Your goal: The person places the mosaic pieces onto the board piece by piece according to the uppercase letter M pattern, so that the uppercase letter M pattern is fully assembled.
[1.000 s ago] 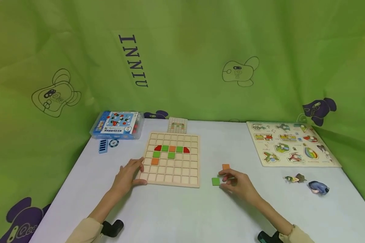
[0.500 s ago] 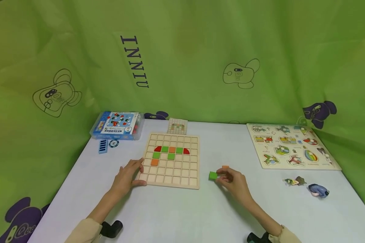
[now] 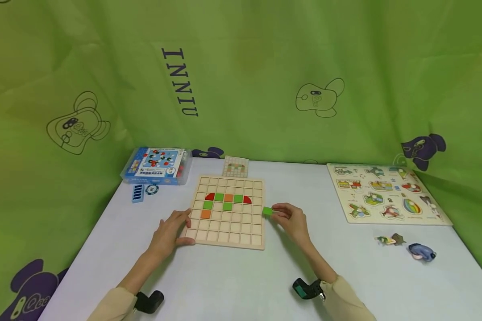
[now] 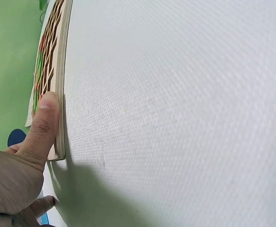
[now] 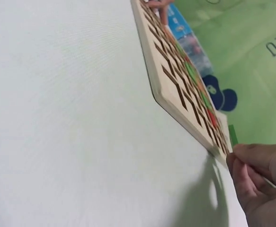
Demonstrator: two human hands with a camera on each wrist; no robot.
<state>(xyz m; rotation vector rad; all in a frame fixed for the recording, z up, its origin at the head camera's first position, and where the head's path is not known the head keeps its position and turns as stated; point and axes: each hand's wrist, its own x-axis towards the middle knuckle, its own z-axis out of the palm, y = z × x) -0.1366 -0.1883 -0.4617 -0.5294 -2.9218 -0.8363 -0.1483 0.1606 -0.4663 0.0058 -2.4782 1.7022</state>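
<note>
A wooden grid board (image 3: 246,228) lies mid-table, bearing green and orange square tiles and red quarter-round pieces in its far half. At its near left corner rests my left hand (image 3: 168,235), fingers along the left side. In the left wrist view, the straight thumb (image 4: 44,123) lies on the board's rim. My right hand (image 3: 292,221) pinches a green square tile (image 3: 267,211) between thumb and fingers, just by the board's right edge. That tile (image 5: 233,135) shows partly beyond the fingertips in the right wrist view.
A pattern card (image 3: 235,167) lies behind the board. To the left are a clear plastic box (image 3: 156,165), a blue tile with dark bars (image 3: 138,193) and a round chip (image 3: 151,189). A picture puzzle board (image 3: 387,196) and small figures (image 3: 421,252) lie on the right.
My right hand has lifted the green tile and carried it left and away from me to the board's right edge. The loose orange tile is now out of sight. My left hand stays put.
</note>
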